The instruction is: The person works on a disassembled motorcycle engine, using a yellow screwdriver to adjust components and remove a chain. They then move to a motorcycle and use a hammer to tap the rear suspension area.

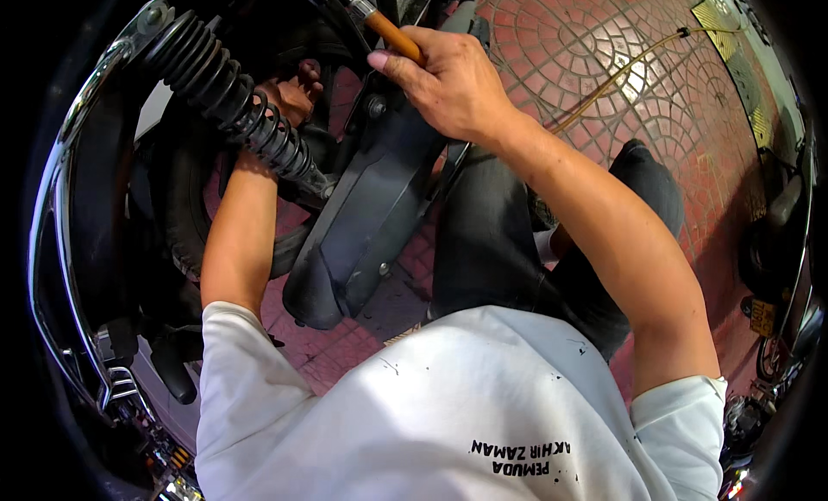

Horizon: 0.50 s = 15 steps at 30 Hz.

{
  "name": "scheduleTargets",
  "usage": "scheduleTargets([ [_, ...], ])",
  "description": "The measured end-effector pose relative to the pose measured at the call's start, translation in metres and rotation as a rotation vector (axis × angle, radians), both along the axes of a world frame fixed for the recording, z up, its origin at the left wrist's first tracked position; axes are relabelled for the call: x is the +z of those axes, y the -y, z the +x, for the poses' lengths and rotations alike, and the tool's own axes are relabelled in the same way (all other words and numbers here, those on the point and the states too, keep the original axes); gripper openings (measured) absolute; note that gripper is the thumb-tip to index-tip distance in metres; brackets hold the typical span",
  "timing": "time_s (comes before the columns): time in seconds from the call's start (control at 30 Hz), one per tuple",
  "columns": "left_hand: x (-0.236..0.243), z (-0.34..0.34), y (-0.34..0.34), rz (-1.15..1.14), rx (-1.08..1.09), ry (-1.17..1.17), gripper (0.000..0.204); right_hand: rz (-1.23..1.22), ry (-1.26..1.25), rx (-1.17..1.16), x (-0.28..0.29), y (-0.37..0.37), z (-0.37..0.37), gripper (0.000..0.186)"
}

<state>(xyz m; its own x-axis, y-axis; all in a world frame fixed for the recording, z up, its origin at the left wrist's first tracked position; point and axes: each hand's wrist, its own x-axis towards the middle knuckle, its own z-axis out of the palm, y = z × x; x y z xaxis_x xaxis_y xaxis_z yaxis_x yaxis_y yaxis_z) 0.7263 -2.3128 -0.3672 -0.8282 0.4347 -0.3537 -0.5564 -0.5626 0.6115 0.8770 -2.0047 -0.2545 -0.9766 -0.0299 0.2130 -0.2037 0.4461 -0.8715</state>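
My right hand (453,80) is closed around the orange handle of a hand tool (390,34). A silver metal collar joins the handle to a shank running toward the top edge; its working end is not clear. Below that hand lies a long black casing (366,216) at the side of a motorcycle or scooter. My left hand (291,97) reaches behind a black coil-spring shock absorber (241,100), near the rear tyre (191,216). Its fingers are loosely bent and apart, with nothing visible in them; the spring covers part of that hand and wrist.
A curved chrome rail (53,199) runs down the left side. On the right, a thin yellowish hose (617,74) crosses the red patterned tile floor (552,35). Parts of another vehicle (780,242) stand at the far right. My bent legs (483,234) are beside the casing.
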Motion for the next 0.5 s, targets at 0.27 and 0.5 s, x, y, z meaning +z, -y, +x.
scheduleTargets([
  [0.27, -0.004, -0.007, -0.01, 0.055, 0.054, 0.179, 0.023, 0.156, 0.029, 0.055, 0.01, -0.002, -0.003, 0.034],
  [0.5, 0.006, 0.004, -0.019, -0.316, 0.214, 0.255, 0.025, 0.221, -0.11, 0.14, 0.004, 0.001, -0.002, 0.027],
])
